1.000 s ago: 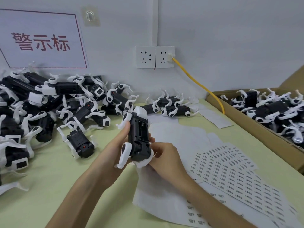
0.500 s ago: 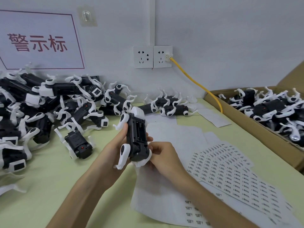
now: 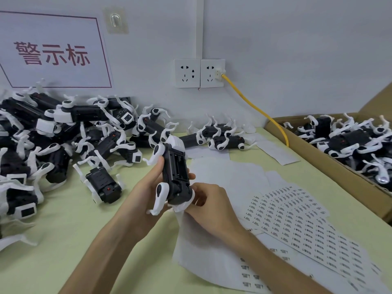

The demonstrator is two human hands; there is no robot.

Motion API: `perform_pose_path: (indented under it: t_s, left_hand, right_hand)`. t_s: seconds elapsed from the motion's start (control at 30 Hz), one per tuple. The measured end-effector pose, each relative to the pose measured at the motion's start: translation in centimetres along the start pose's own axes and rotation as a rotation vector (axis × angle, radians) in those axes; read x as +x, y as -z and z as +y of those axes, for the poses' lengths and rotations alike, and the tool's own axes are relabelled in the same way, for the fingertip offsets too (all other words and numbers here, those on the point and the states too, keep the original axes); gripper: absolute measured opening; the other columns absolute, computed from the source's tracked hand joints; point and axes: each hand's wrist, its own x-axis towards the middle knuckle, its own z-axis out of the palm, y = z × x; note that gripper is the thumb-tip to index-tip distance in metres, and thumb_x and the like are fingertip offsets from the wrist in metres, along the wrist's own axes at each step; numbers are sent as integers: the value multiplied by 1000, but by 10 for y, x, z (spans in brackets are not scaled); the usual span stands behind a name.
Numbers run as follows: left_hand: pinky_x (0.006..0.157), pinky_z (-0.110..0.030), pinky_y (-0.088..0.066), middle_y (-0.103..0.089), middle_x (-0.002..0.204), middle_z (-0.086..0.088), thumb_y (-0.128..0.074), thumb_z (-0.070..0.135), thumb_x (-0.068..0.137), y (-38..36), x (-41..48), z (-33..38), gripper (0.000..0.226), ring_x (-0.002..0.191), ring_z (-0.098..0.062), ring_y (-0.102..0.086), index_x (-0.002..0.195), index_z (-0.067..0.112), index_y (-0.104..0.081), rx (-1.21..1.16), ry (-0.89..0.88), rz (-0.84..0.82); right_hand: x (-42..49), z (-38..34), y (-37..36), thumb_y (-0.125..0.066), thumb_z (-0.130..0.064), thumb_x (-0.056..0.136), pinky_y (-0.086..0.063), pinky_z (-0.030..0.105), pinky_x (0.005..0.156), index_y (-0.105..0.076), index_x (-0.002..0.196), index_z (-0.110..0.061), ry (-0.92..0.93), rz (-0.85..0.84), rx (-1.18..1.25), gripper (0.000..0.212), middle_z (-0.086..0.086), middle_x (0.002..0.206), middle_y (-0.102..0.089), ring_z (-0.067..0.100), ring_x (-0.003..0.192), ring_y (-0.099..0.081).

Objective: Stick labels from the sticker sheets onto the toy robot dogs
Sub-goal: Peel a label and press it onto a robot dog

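I hold one black toy robot dog with white legs belly-up above the table. My left hand grips its left side, thumb on the body. At the dog's near end, my right hand has its fingers curled against the underside. Whether a label sits under those fingers is hidden. Sticker sheets printed with rows of small labels lie fanned out to the right of my hands. A large pile of robot dogs covers the left of the table.
A cardboard box full of more dogs stands at the right edge. Blank backing sheets lie under and behind my hands. A yellow cable runs from the wall socket down behind the box. A sign hangs on the wall at left.
The held dog and both hands have stayed almost in place; the view has drifted slightly. My right fingers have shifted a little against the dog's near end.
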Motion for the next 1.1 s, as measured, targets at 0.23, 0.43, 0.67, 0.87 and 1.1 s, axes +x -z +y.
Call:
perform_pose_path:
  t_s: [0.23, 0.43, 0.67, 0.87, 1.1]
  left_hand:
    - [49, -28, -58, -71, 60, -11, -26, 55, 98, -1, 4, 1, 55, 59, -18, -74, 95, 8, -55, 73, -10, 16]
    - [68, -33, -63, -78, 86, -11, -44, 60, 79, 13, -8, -10, 65, 84, -23, -78, 114, 10, -65, 49, -25, -19]
    - [63, -29, -61, -77, 87, -17, -32, 51, 102, 1, -24, -3, 58, 75, -22, -76, 111, 4, -65, 87, -20, 12]
    - [73, -33, -62, -75, 97, -17, -39, 52, 102, -2, -42, -1, 57, 93, -34, -69, 111, 7, -72, 65, -49, 70]
    - [81, -45, -57, -73, 119, -14, -60, 56, 88, 17, -46, 5, 57, 98, -32, -74, 114, 8, -76, -166, -108, 144]
  right_hand:
    - [0, 0, 2, -75, -18, 85, -35, 11, 52, -58, 53, -43, 30, 49, -11, 44, -22, 51, -54, 4, 52, -46]
    - [1, 0, 2, -73, -12, 85, -31, 12, 50, -56, 49, -51, 43, 43, 17, 56, -19, 47, -48, 5, 49, -40]
    - [3, 2, 2, -70, -8, 86, -30, 12, 49, -56, 48, -48, 22, 53, 49, 56, -17, 47, -47, 6, 50, -38]
    - [4, 6, 4, -73, -23, 91, -35, 21, 57, -70, 65, -28, -22, -5, 82, 27, -4, 60, -62, 4, 55, -42]
    - [2, 5, 4, -86, -36, 77, -39, 13, 57, -74, 80, -29, -28, -17, 18, 14, -12, 63, -62, 4, 53, -49]
